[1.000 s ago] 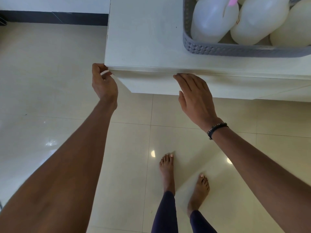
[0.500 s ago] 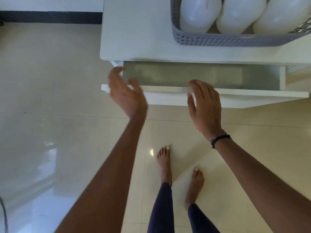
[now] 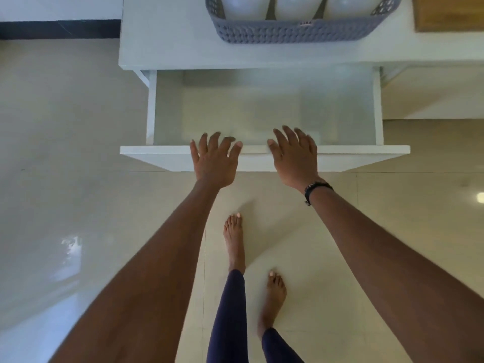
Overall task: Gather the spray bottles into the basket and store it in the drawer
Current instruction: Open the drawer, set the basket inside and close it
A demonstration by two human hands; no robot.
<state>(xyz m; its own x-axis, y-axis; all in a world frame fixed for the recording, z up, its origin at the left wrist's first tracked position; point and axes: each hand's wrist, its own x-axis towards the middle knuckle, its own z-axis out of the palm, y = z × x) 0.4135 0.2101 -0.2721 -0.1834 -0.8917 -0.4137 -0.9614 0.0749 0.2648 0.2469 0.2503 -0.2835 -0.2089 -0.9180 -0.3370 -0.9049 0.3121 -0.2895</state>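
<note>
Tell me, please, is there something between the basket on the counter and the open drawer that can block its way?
Nothing visible blocks it. The basket sits on the counter just behind the open drawer, which shows nothing inside. Only the left hand and right hand hover at its front edge.

Bare forearms, no sleeves. Black beaded bracelet [image 3: 317,190] on right wrist. Dark navy fitted leggings [image 3: 230,318] to ankle. Bare feet [image 3: 234,238], pale toenails.
</note>
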